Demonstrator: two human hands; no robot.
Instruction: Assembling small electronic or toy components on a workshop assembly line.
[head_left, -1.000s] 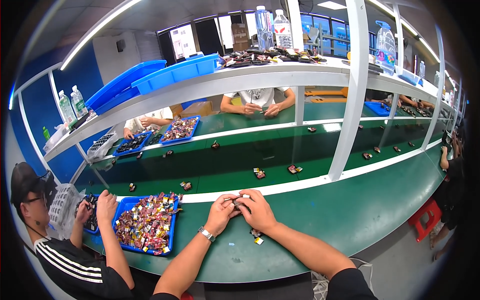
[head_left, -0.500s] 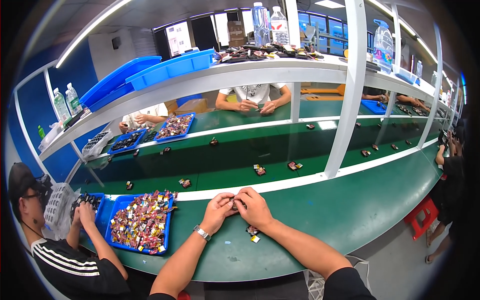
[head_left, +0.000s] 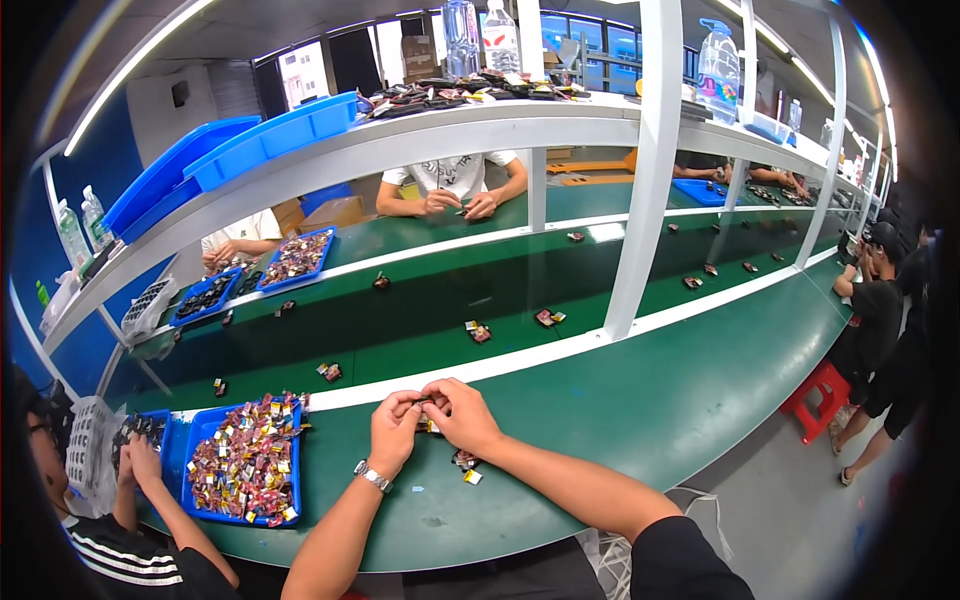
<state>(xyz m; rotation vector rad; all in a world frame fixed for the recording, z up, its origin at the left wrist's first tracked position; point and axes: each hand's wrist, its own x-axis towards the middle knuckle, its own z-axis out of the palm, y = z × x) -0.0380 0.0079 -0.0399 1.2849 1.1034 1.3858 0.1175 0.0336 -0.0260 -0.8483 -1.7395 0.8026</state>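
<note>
- One small dark part point(head_left: 426, 402) sat at centre, partly hidden, pinched between fingertips of my left hand point(head_left: 395, 435) and right hand point(head_left: 462, 418).
- One loose cluster point(head_left: 465, 461) lay at five o'clock; one heaped blue tray point(head_left: 200, 432), eight.
- One white post point(head_left: 652, 160) stood at two.
- My view had swung right since earlier.

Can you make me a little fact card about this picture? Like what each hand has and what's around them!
Left hand: fingers pinching a small part, mostly hidden
Left wrist: silver watch
Right hand: fingers on the same part
Near right wrist: reddish piece with a yellow-and-white tag
Table: green
Left of hands: blue tray heaped with reddish pieces
Above: white shelf with bottles
</note>
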